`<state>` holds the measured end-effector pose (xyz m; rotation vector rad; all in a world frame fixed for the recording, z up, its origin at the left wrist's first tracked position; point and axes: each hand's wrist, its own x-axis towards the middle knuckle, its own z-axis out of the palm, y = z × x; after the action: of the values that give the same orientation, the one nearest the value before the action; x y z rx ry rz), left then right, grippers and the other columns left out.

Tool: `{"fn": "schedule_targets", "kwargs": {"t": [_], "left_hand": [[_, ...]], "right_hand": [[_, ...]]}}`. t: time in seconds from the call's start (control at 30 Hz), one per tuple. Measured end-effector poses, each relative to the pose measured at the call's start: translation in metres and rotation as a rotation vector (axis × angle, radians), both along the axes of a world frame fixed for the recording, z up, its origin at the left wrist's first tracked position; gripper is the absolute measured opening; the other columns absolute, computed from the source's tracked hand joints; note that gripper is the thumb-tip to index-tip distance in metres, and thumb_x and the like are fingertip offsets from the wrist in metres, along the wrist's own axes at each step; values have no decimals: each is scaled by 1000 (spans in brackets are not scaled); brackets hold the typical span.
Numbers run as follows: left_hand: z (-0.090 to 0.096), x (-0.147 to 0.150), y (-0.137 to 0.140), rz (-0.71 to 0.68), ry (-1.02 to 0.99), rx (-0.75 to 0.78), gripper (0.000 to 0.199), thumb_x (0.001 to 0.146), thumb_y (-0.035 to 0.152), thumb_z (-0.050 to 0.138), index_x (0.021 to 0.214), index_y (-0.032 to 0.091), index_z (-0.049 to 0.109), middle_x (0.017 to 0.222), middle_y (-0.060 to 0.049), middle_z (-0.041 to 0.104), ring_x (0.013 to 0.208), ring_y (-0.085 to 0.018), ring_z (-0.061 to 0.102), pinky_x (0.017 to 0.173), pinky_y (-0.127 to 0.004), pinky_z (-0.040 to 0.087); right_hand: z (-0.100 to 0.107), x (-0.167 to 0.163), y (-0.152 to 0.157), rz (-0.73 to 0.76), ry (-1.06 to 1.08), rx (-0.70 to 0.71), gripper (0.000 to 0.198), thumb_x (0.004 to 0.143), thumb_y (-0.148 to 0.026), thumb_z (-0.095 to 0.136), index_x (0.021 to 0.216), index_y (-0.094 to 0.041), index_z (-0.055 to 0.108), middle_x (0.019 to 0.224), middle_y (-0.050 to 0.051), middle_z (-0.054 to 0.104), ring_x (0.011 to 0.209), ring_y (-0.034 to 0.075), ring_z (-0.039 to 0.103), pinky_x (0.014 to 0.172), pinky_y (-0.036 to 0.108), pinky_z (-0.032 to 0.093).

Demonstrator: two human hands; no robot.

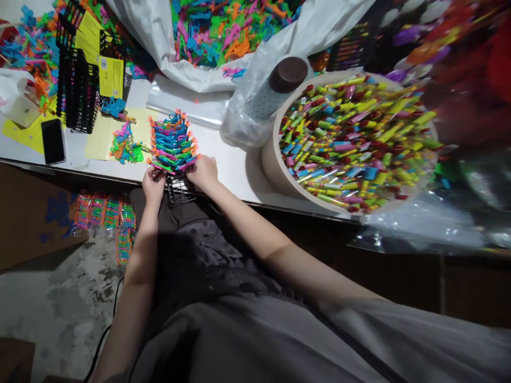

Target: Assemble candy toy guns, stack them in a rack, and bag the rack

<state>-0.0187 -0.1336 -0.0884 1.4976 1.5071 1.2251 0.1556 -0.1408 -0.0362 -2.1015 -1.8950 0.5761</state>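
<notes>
A black mesh rack (181, 192) lies at the table's front edge, its near end sticking out over my lap. A row of small plastic toys (172, 142), blue, green and pink with orange tips, fills its far part. My left hand (154, 185) pinches the left end of the nearest pink toy (172, 169). At that toy's right end, my right hand (203, 173) has its fingers closed too; the fingertips are partly hidden. A small heap of loose toys (126, 146) lies left of the rack.
Left are a phone (53, 141) and stacked black racks (82, 90) with yellow cards. Behind lie a clear plastic sheet (187, 101) and a white sack (159, 42) of toys. Right stand a bottle (288, 75) and a tub (275, 154) of wrapped sticks. Filled packs (106, 210) lie below.
</notes>
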Motion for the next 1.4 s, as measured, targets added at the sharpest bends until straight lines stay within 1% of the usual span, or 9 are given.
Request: {"fn": "schedule_targets", "kwargs": {"t": [0.2,0.33,0.43,0.57,0.73,0.87,1.1,1.3,1.4], "left_hand": [[2,5,0,13,189,1,24,75,24,63,96,15,57,91,-7,65,78,-15,63,75,-29,52],[10,10,-1,75,257,-7,20,73,18,63,91,14,57,87,-6,65,77,-16,63,77,-30,52],[15,17,-4,113,256,-23,21,72,16,63,91,15,56,86,-6,64,78,-17,63,80,-32,51],[18,28,-8,128,236,-54,23,72,17,63,94,16,55,90,-7,64,81,-18,64,84,-33,51],[17,38,-9,161,234,-64,25,72,15,64,95,16,54,94,-8,63,82,-19,63,86,-35,51],[18,40,-10,166,237,-76,24,73,15,63,95,16,53,94,-9,62,88,-20,62,91,-37,49],[20,40,-4,155,249,-93,26,71,14,65,94,15,53,92,-9,62,90,-22,62,90,-39,49],[14,41,-2,142,265,-29,39,71,13,63,107,16,49,104,-13,60,104,-24,60,92,-37,48],[14,44,-3,148,246,-11,43,72,13,62,112,15,47,106,-13,60,106,-24,59,93,-36,48]], "right_hand": [[-2,0,1,18,0,-17,26,81,-25,49,102,-16,61,92,14,66,96,32,56,84,40,36],[-3,1,-1,34,-10,-24,25,84,-27,48,99,-14,62,93,15,66,99,33,55,85,42,36],[-2,5,-1,67,-16,-19,24,86,-29,48,93,-12,63,93,17,66,100,33,54,87,43,37],[-3,9,1,47,3,31,22,83,-28,51,90,-12,64,89,16,66,98,32,53,86,43,38],[-16,11,4,-1,65,72,23,82,-27,50,95,-13,64,91,14,66,96,30,52,85,41,40],[-23,10,4,-22,83,58,25,83,-29,49,97,-13,63,91,14,65,96,29,52,85,40,40],[-18,10,7,-31,48,22,31,82,-30,51,106,-13,62,96,16,65,96,30,54,85,40,40],[-13,16,10,-28,102,62,27,81,-33,53,96,-15,66,94,13,69,88,26,60,80,35,43],[-14,17,11,-16,109,99,26,79,-31,55,95,-15,67,94,12,70,88,25,60,80,34,44]]}}
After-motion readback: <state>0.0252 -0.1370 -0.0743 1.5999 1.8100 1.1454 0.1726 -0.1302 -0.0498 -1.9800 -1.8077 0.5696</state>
